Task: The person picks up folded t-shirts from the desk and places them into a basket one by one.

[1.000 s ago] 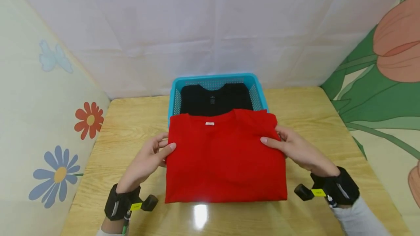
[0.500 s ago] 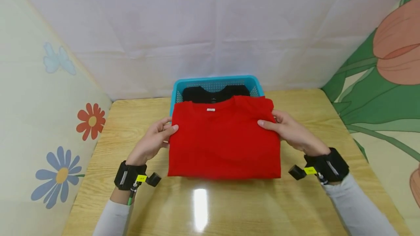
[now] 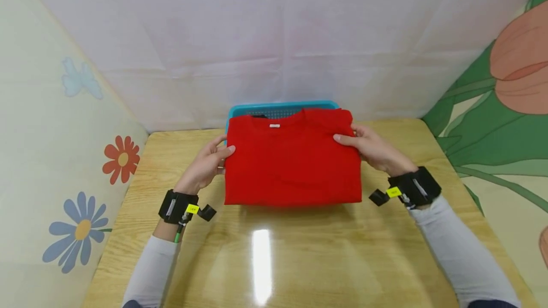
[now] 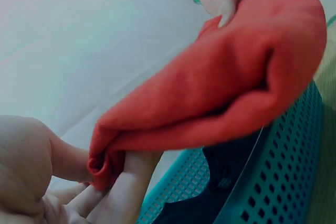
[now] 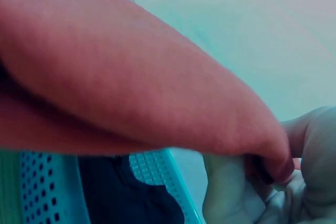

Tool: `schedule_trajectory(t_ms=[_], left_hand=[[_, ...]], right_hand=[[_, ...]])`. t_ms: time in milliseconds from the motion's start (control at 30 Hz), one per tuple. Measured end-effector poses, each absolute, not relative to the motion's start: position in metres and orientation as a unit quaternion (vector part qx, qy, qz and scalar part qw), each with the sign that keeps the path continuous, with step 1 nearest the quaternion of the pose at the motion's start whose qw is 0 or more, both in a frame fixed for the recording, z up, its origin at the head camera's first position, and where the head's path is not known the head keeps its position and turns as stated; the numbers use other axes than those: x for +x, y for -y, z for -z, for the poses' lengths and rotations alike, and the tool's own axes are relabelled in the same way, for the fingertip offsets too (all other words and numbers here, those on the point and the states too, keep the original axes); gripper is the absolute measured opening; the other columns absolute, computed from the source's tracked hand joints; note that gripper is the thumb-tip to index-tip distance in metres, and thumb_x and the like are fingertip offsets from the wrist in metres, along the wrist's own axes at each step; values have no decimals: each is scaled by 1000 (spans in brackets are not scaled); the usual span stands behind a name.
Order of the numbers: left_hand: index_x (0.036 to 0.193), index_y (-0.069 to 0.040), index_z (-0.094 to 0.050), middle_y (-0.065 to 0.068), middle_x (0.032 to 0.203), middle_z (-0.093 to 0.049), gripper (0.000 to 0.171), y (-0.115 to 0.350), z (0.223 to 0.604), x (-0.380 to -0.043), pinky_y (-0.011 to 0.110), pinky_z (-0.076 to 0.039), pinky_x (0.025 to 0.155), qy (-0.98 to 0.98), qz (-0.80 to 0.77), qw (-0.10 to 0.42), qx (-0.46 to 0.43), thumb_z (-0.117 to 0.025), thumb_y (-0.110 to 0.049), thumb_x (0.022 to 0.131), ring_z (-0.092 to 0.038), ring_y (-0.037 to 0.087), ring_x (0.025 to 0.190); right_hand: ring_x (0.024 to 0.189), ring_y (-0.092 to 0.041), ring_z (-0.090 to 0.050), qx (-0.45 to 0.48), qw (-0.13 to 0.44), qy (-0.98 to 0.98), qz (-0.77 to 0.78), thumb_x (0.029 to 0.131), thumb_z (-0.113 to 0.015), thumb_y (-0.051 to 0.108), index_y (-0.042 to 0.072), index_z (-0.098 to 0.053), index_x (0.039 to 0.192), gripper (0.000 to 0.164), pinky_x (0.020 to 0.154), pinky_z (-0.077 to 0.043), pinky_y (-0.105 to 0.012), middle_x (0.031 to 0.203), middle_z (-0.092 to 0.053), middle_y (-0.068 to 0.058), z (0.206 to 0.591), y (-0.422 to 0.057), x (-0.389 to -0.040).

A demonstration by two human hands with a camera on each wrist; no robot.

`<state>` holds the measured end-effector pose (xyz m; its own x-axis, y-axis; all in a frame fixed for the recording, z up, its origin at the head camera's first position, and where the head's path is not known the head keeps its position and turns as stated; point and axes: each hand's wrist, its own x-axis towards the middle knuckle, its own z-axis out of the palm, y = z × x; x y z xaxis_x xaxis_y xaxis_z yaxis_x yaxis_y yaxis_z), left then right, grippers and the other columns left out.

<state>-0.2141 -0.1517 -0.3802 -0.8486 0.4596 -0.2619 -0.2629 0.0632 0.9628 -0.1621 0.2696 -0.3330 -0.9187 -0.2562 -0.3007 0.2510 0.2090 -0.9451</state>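
A folded red shirt (image 3: 291, 165) with a small white neck label hangs level above a blue plastic basket (image 3: 284, 105). My left hand (image 3: 205, 163) pinches its left side, thumb on top and fingers beneath. On the opposite side my right hand (image 3: 374, 148) grips the shirt the same way. In the left wrist view the shirt's folded layers (image 4: 210, 87) show, held above the basket wall (image 4: 283, 171). Inside the basket lies a black shirt (image 5: 126, 192); in the head view the red shirt hides nearly all of it.
The basket stands on a wooden table (image 3: 308, 255), close to a white cloth backdrop (image 3: 274, 36). Painted flower panels flank the table, with a red flower (image 3: 122, 159) on the left one and large tulips (image 3: 520, 60) on the right.
Both hands have carried the red shirt forward, away from the body, so it now covers most of the basket. The black shirt inside has gone almost wholly out of the head view.
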Motion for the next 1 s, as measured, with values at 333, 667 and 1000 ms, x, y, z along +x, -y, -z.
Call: schedule_trajectory(t_ms=[333, 667, 1000], left_hand=[[167, -18, -22, -2, 89, -67, 66, 144, 382, -246, 22, -47, 58, -702, -664, 252, 52, -54, -20, 110, -57, 12, 60], [166, -20, -29, 6, 107, -64, 60, 135, 382, -267, 22, -49, 59, -719, -647, 249, 38, -53, -21, 110, -64, 15, 69], [166, -20, -28, 14, 128, -60, 59, 129, 386, -284, 30, -60, 77, -736, -626, 258, 22, -49, -19, 111, -68, 19, 89]], right_hand=[[91, -12, -75, 26, 192, -744, 639, 108, -59, 31, 5, -39, 154, 56, 78, -63, -30, 109, -74, 4, 341, -271, -196], [82, -10, -74, 62, 196, -739, 642, 107, -61, 30, 7, -41, 149, 51, 71, -62, -27, 99, -74, 5, 352, -274, -220], [79, -9, -69, 68, 189, -771, 604, 109, -56, 31, 2, -32, 158, 62, 70, -60, -25, 98, -70, 4, 360, -268, -237]])
